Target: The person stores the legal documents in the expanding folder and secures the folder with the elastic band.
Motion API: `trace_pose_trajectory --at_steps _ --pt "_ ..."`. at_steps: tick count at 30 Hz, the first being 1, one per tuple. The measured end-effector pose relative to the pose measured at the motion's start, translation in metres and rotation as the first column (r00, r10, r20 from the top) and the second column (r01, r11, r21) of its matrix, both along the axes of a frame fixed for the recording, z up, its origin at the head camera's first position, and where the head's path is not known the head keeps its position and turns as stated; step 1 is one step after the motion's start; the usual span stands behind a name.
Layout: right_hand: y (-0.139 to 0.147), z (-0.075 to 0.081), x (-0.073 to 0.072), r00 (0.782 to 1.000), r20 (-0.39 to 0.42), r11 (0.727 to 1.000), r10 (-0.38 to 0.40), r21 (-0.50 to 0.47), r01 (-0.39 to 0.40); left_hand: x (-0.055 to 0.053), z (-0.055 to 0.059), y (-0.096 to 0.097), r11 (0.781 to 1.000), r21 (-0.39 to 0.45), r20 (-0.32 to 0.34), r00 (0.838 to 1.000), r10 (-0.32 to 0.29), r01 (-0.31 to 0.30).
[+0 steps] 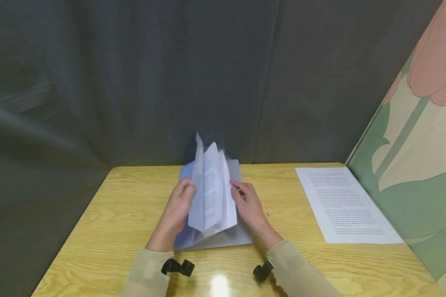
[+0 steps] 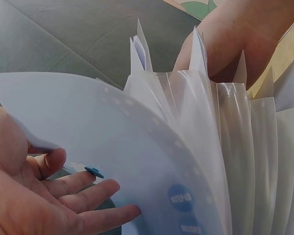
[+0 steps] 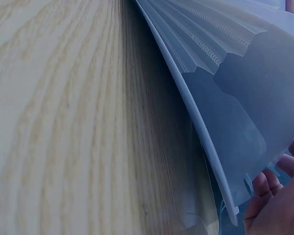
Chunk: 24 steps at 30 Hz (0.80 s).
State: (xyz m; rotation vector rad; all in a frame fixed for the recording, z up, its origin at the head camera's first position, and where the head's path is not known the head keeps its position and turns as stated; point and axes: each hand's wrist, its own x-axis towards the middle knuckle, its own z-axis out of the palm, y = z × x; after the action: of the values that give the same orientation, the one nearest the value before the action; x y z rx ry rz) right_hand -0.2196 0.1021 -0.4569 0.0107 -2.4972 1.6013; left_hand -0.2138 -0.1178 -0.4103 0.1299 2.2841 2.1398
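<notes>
A translucent accordion file folder [image 1: 241,233] stands fanned out on the table, its pockets spread apart. Printed sheets [image 1: 212,185] show between the pockets. My left hand [image 1: 179,201] holds the raised pale cover [image 2: 63,107] at its left edge; in the left wrist view the fingers lie along it, near a blue button [image 2: 94,172] and a round NOTEPAD mark. On the other side, my right hand [image 1: 248,203] pinches the edge of a pocket between thumb and fingers. The right wrist view shows pleated pocket sides [image 3: 201,34], with only part of the right-hand fingers visible.
A printed sheet [image 1: 349,204] lies flat at the right of the wooden table [image 1: 119,214]. Dark curtain [image 1: 208,74] hangs behind the back edge. A wall with a painted flower [image 1: 423,165] borders the right side.
</notes>
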Motion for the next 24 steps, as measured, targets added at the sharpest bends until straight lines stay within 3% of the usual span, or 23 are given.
trace_pose_trajectory --at_steps 10,24 --pt "0.001 0.002 0.001 1.000 0.008 1.000 0.005 0.002 -0.005 0.000 0.000 0.000 1.000 -0.011 -0.010 1.000 0.005 -0.005" --pt "0.024 0.009 0.000 0.993 -0.114 0.999 0.001 0.041 0.003 0.000 0.000 -0.004 1.000 0.021 -0.026 1.000 -0.005 0.006"
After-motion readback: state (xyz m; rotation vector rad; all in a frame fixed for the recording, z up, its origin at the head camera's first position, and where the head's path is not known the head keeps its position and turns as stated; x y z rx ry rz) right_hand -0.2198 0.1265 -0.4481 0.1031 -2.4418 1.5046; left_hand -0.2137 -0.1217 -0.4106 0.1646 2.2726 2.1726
